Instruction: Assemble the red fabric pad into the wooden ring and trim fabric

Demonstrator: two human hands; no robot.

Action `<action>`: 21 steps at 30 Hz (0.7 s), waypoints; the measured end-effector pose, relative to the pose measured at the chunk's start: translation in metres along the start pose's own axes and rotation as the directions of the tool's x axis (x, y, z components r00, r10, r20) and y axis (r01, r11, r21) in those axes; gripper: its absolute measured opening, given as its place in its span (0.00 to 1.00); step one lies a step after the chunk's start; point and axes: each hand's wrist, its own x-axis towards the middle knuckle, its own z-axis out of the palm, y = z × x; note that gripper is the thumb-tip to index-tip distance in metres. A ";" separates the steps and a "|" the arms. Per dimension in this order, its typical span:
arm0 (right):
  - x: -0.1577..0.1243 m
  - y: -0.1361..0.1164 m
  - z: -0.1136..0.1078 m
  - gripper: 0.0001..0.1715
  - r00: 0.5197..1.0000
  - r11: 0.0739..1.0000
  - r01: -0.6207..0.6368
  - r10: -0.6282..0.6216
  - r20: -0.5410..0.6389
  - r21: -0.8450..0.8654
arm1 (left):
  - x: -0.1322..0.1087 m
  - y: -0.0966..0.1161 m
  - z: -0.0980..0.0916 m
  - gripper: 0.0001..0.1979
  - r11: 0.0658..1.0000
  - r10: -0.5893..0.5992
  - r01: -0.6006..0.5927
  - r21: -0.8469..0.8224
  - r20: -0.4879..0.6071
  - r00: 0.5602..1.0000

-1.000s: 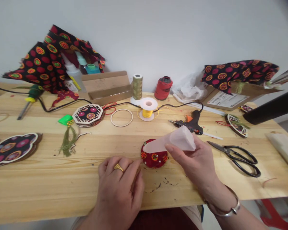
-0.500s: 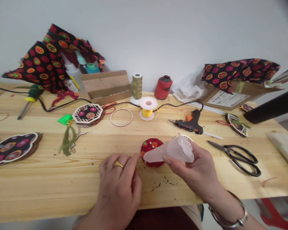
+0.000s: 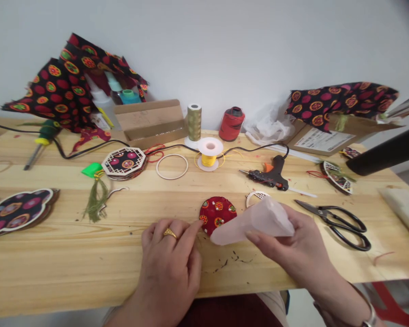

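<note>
A round disc covered in red patterned fabric point(image 3: 214, 213) lies flat on the table, with small whitish drops on its face. My left hand point(image 3: 172, 254), wearing a gold ring, is closed at the disc's left edge; the index fingertip touches the rim and the thumb is mostly hidden. Wrapped in my right hand point(image 3: 289, 240) is a translucent white squeeze bottle point(image 3: 254, 221), tilted so its narrow nozzle points down-left at the disc's lower edge. Partly behind the bottle sits a pale ring with a lattice cut-out point(image 3: 253, 198).
Black-handled scissors point(image 3: 341, 222) lie right of my right hand. Beyond are a glue gun point(image 3: 267, 175) with its cord, a yellow thread spool point(image 3: 209, 156), a thin wooden hoop point(image 3: 172, 155) and an octagonal fabric ornament point(image 3: 124, 163). A cardboard box point(image 3: 152, 120) stands near the wall.
My right hand and the bottle have moved right and slightly toward me, uncovering more of the disc and the lattice ring. My left hand has stayed nearly still.
</note>
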 end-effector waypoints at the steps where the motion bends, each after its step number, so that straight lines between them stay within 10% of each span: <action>1: 0.001 0.001 -0.002 0.06 0.999 0.998 -0.030 0.031 -0.009 0.048 | 0.000 0.000 0.000 0.18 1.000 -0.001 0.001 -0.002 0.000 1.000; 8: 0.021 -0.004 -0.005 0.12 0.943 0.877 0.097 0.071 -0.326 0.471 | 0.000 0.001 0.000 0.17 1.000 -0.014 0.014 -0.011 0.007 1.000; 14: 0.037 0.006 0.001 0.13 0.892 0.988 0.041 0.030 -0.452 0.147 | 0.000 0.000 0.000 0.17 1.000 -0.002 0.003 -0.029 0.006 1.000; 21: 0.034 0.010 0.014 0.07 0.939 0.993 0.118 -0.114 -0.325 -0.009 | -0.002 -0.001 0.002 0.17 1.000 -0.009 0.010 -0.028 0.018 1.000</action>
